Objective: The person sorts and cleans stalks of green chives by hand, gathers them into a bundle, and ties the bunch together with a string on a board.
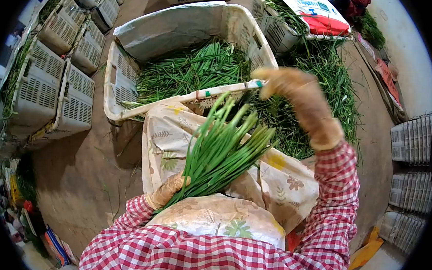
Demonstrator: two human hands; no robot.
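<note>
A bunch of long green stalks (220,155) lies across my lap, over a stained apron (167,137) with leaf prints. My left hand (169,190), in a tan glove, is wrapped round the lower end of the bunch. My right hand (282,84), also gloved and blurred by motion, is raised at the right front corner of a white plastic crate (115,93); its fingers are too smeared to read. Inside the crate, cut green stalks (195,68) lie in a loose layer.
Loose green stalks (326,82) are heaped on the floor at the right. Behind them a red and white sack (324,18) rests on another crate (273,30). Crates (41,72) stand stacked at the left, and more stacked crates (412,140) line the right side.
</note>
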